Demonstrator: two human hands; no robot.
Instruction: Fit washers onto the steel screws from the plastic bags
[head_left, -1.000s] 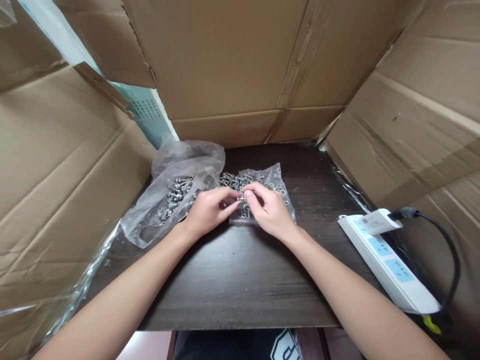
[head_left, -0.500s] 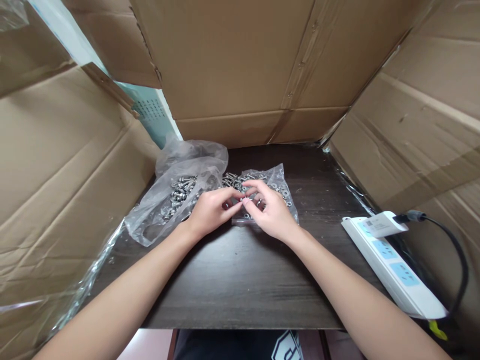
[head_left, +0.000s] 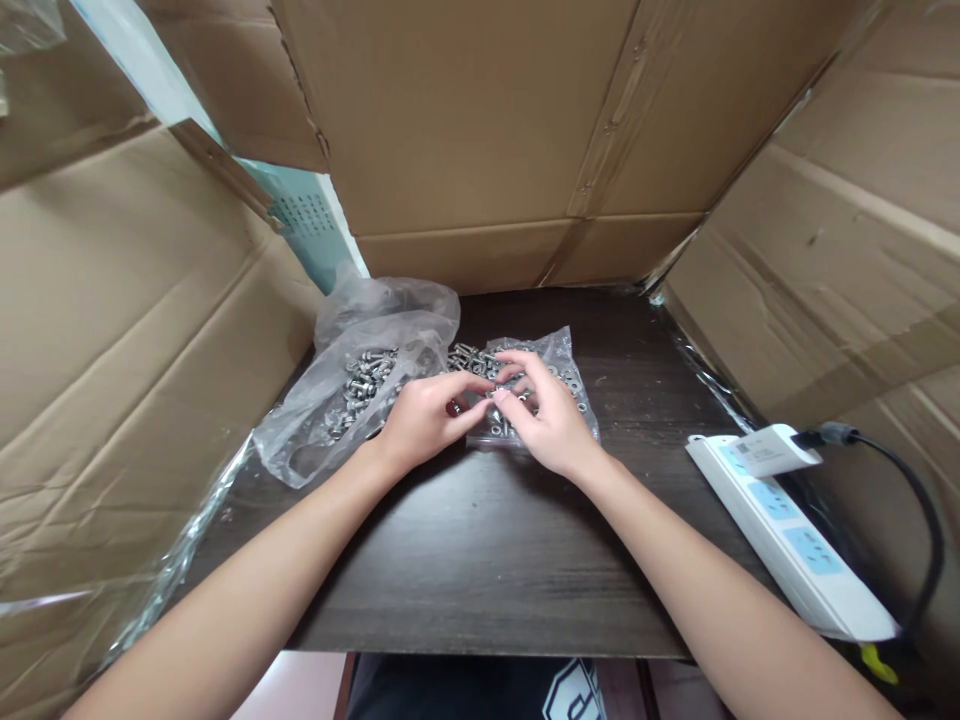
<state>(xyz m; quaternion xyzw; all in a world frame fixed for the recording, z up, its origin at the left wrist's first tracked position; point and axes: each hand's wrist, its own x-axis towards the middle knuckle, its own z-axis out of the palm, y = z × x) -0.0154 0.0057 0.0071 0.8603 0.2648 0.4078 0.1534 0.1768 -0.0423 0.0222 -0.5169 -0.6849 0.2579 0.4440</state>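
Over the front of a flat clear plastic bag [head_left: 556, 347], my left hand [head_left: 431, 412] and my right hand [head_left: 551, 420] meet fingertip to fingertip. Thumb and forefinger of each pinch a small silver bolt [head_left: 493, 392], mostly covered by the fingers. My right hand's other fingers curl loosely above the bag. Washers [head_left: 574, 386] and loose nuts lie on that bag, with a heap of bolts [head_left: 469, 356] at its left. Beside my left hand, a larger crumpled plastic bag [head_left: 285, 440] holds many bolts with fittings on them [head_left: 367, 380].
A white power strip [head_left: 795, 540] with a plugged-in adapter [head_left: 772, 450] and black cable [head_left: 926, 500] lies at the right. Cardboard walls [head_left: 480, 120] enclose the dark tabletop [head_left: 480, 560] at the back and both sides.
My right hand's fingers have shifted slightly, with the forefinger raised a little higher at the pinch. Both hands stay together at nearly the same spot. The view has shifted slightly.
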